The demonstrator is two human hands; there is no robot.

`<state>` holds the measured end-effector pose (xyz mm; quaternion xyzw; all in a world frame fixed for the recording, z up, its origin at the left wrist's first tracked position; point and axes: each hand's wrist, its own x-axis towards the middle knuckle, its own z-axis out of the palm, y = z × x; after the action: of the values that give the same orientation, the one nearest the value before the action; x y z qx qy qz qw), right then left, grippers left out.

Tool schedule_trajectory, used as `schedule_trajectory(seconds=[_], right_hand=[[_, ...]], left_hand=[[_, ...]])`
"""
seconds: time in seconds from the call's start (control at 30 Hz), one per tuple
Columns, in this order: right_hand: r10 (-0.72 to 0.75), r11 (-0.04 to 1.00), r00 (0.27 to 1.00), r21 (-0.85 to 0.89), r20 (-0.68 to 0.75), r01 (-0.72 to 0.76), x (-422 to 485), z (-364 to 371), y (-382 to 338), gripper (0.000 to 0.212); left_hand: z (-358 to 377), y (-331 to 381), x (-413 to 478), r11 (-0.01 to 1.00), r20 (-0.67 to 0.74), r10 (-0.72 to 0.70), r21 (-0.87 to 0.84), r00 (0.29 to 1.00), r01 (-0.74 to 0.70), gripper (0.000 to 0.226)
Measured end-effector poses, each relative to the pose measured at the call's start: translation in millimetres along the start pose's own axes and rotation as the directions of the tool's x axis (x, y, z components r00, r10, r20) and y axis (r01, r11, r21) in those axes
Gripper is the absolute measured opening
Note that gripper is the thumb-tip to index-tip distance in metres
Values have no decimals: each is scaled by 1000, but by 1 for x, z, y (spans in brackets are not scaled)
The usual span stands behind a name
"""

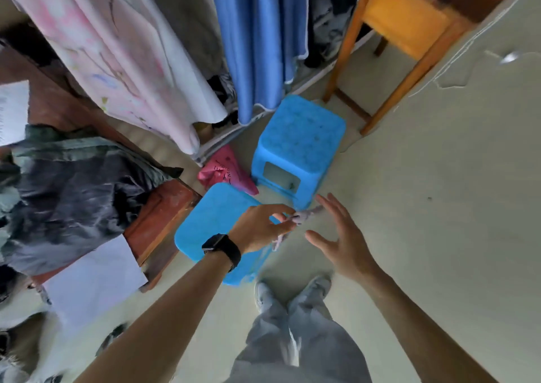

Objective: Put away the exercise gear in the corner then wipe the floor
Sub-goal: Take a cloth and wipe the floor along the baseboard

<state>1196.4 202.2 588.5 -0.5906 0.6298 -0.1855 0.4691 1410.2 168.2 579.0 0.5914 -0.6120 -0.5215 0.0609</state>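
Rag [303,217], small, greyish (blurred), pinched by left hand [263,227]; right hand [341,236] spread open beside it.

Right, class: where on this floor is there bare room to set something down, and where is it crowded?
Bare: the floor right of the far blue stool, before the wooden table legs, past the right hand. Crowded: the corner where the near blue stool, pink bag and hanging clothes meet; the left hand pinches a grey rag.
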Motion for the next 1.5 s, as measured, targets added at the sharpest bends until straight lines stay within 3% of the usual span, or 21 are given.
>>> schedule_trajectory(seconds=[0.13, 0.2, 0.27, 0.4, 0.57, 0.7, 0.77, 0.83, 0.97, 1.17, 1.27, 1.5], right_hand=[[76, 994, 974, 95, -212, -57, -58, -82, -31, 10], [96, 993, 948, 91, -303, -71, -87, -121, -41, 8], [102, 991, 925, 115, -367, -63, -120, -163, -47, 10], [178, 978, 859, 181, -480, -101, -185, -243, -31, 15], [289, 955, 687, 245, -667, -165, -270, -316, 29, 15], [363, 928, 580, 340, -730, -153, -334, -353, 80, 9], [399, 913, 531, 376, -748, -156, -370, -369, 110, 8], [443, 894, 490, 412, -751, -176, -401, -380, 139, 10], [514, 858, 376, 451, -771, -247, -461, -390, 201, 17], [570, 816, 378, 448, -730, -365, -496, -403, 263, 23], [574, 795, 259, 452, -777, -406, -505, -420, 298, 18], [678, 658, 34, 586, -734, -473, -526, -490, 362, 12]], left_hand=[[5, 97, -25, 979, 114, 131, -174, 985, -110, 27], [15, 140, -31, 953, 182, 210, -259, 961, -159, 49], [33, 189, -32, 945, 252, 311, -185, 916, -270, 56], [80, 286, -24, 871, 284, 461, 36, 841, -490, 11], [169, 395, -29, 714, 367, 579, 202, 728, -670, 17], [267, 451, -41, 560, 511, 591, 298, 624, -773, 34], [316, 473, -44, 444, 532, 626, 357, 570, -822, 23], [356, 493, -45, 428, 557, 625, 341, 547, -837, 9], [440, 532, -51, 293, 689, 589, 305, 422, -906, 23], [546, 589, -63, 21, 839, 510, 209, 190, -978, 24], [599, 616, -56, -79, 887, 452, 141, 91, -987, 23], [709, 686, -4, -147, 929, 368, 16, -40, -989, 29]])
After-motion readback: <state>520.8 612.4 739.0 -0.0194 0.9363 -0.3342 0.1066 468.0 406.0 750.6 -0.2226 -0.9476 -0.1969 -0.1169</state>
